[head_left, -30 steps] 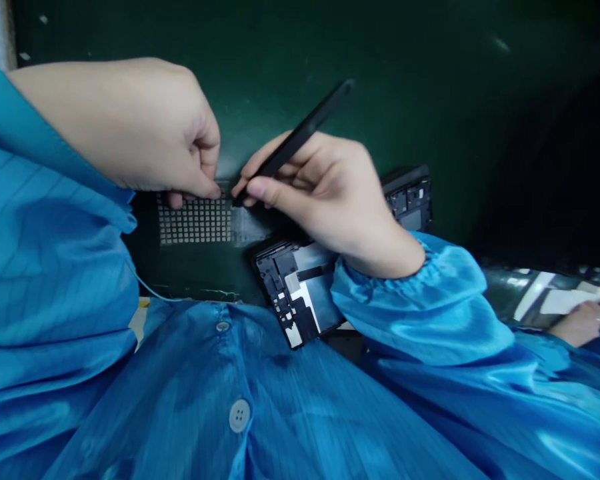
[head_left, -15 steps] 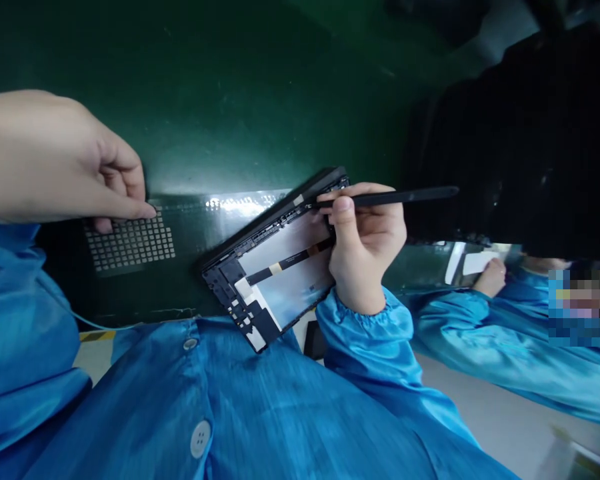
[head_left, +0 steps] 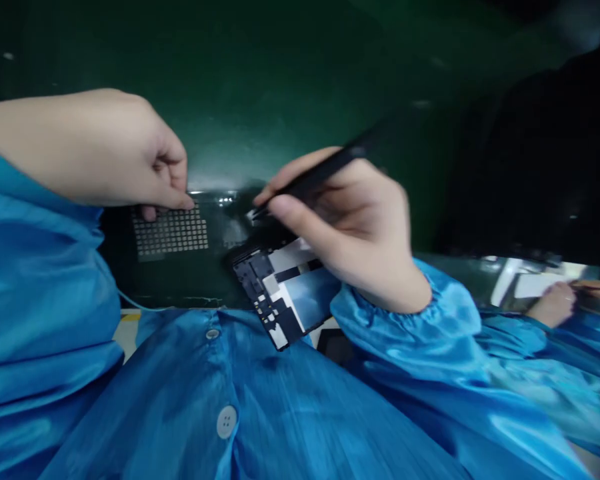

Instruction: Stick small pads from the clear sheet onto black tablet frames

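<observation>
Over the glossy green table (head_left: pixel 280 100), the right hand (head_left: pixel 350 233) clenched a slim black spudger (head_left: pixel 325 170) in its fingers above a flat layered device frame (head_left: pixel 280 293), while the fingers of the left hand (head_left: pixel 130 150) pinched together over a perforated mesh pad (head_left: pixel 170 233).

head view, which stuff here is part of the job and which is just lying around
In use: right hand gripping a slim black tool; black device frame near its tip; left hand.

Just nearby: perforated grid pad; green bench mat; blue-sleeved hand at the right edge.
</observation>
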{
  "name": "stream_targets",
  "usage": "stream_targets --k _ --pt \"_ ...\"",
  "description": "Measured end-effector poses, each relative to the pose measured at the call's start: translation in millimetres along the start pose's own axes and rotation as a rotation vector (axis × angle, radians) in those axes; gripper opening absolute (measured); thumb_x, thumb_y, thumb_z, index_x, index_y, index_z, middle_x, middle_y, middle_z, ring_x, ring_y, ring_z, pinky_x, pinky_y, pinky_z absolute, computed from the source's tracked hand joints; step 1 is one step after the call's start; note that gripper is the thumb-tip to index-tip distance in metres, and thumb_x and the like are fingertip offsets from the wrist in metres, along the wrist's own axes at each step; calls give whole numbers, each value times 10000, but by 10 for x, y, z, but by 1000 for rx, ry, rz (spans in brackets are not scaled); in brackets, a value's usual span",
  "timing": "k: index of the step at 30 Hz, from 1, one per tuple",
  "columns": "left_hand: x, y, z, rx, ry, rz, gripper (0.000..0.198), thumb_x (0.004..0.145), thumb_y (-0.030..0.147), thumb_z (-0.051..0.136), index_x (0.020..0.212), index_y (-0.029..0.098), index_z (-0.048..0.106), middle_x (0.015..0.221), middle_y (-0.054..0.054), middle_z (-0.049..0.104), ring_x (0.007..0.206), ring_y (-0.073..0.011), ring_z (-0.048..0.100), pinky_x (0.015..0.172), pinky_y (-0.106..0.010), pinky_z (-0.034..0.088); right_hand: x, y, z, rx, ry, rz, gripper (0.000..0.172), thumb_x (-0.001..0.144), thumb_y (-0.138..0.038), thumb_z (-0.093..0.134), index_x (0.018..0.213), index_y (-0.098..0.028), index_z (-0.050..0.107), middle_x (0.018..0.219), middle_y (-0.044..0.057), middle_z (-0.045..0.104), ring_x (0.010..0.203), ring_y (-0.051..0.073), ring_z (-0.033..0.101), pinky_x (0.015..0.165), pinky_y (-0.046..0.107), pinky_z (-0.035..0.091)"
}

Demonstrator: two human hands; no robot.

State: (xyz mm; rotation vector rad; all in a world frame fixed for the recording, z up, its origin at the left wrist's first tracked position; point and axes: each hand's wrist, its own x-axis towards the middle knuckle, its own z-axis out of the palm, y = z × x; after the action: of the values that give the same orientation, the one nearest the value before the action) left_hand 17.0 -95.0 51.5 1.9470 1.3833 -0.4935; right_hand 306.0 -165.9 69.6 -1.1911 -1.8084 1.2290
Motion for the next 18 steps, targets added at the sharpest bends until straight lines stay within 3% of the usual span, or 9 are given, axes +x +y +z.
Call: stream_targets --k 2,4,8,11,14,18 --pt "-75 218 -80 41 -35 -79 357 883 524 714 975 204 844 713 77 758 705 -121 693 1082 -423 632 184 64 171 1 -196 -11 133 1046 -387 790 1114 -273 773 1047 15 827 984 200 806 903 360 691" --pt "-108 322 -121 48 -56 -95 329 913 480 686 1017 211 844 736 82 766 715 -111 703 1071 -362 634 295 151 304 -2 -254 -32 160 1035 -398 801 1121 -265 778 1024 17 829 965 205 804 875 354 692" --pt "-130 324 -129 67 -53 -90 329 930 489 669 984 212 840 688 83 716 819 -153 761 1145 -399 627 323 206 376 -2 -260 -32 162 1006 -394 836 1117 -286 789 1028 18 837 912 203 793 824 348 694" --pt "-144 356 -124 85 -35 -100 241 897 483 710 883 273 827 679 59 725 786 -192 747 1120 -451 660 309 169 370 -38 -282 -22 116 1018 -359 813 1118 -304 794 1037 9 845 910 202 791 836 351 704" --pt "-135 391 -127 98 -39 -139 296 900 497 699 912 233 831 664 68 702 828 -175 760 1150 -430 641 355 154 403 -31 -293 -13 67 1013 -286 801 1077 -303 802 1055 7 855 911 192 789 880 354 703" --pt "-91 227 -123 61 -59 -128 367 915 506 648 999 201 835 697 97 711 807 -116 742 1132 -347 611 395 166 294 326 -283 148 83 956 -311 846 1019 -282 800 1007 -4 861 861 161 788 832 319 701"
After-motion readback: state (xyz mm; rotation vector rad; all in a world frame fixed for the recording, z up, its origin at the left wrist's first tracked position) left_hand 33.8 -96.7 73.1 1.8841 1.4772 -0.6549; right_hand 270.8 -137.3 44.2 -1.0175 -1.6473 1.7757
